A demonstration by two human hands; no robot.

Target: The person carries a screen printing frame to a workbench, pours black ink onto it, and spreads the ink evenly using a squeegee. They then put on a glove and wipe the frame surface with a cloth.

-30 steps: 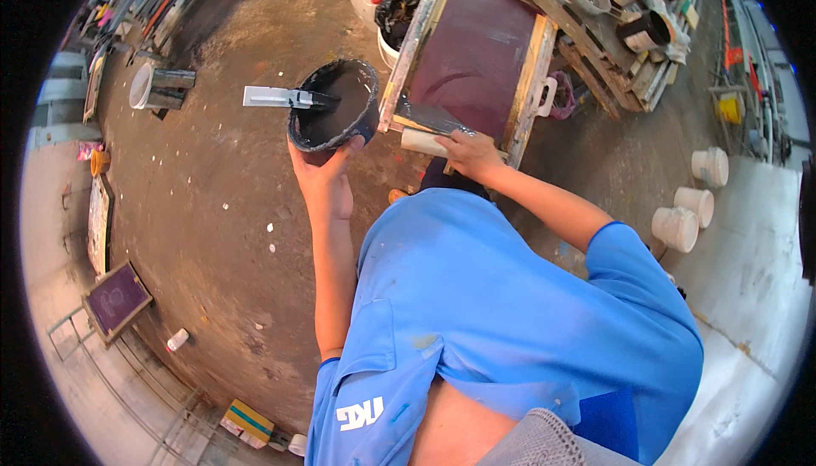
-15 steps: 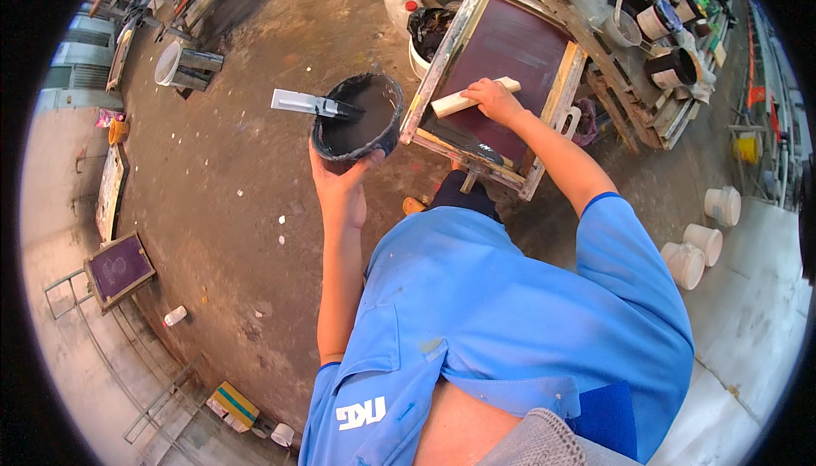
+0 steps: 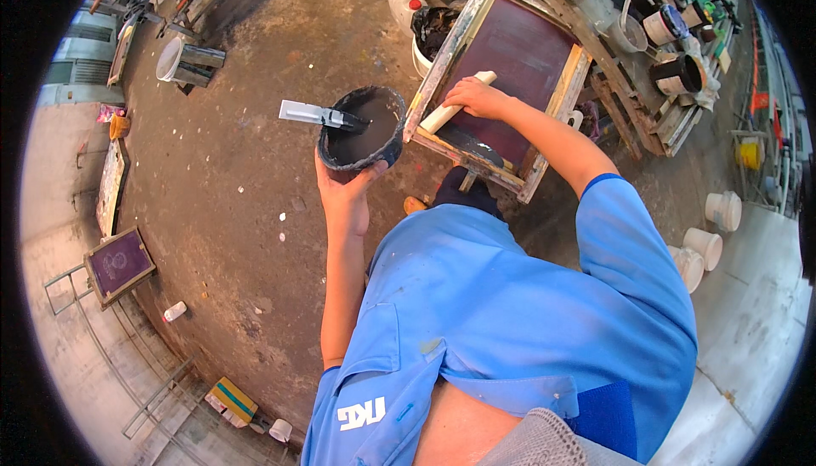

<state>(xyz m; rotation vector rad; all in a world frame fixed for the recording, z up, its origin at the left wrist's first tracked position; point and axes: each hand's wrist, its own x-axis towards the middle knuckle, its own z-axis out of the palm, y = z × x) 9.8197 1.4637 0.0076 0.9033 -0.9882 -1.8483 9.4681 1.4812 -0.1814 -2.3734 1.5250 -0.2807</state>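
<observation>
My left hand grips a dark bucket of dark grey, thick liquid from beneath its rim. A white-handled, dark-bladed scraper rests in it, handle jutting left. Just right of the bucket, my right hand is closed on a long pale squeegee, angled diagonally over a framed maroon screen. A streak of dark paste lies along the screen's near end. The wooden frame is tilted with its near end close to my legs.
Behind the screen are a white pail with dark rubbish and a bench crowded with tubs. White buckets stand at right, a pail at back left, another framed screen at lower left. Brown floor lies between.
My right hand has moved up from the frame's near edge onto the screen with the squeegee, then shifted left and turned it steeper. The bucket in my left hand sits farther right in view.
</observation>
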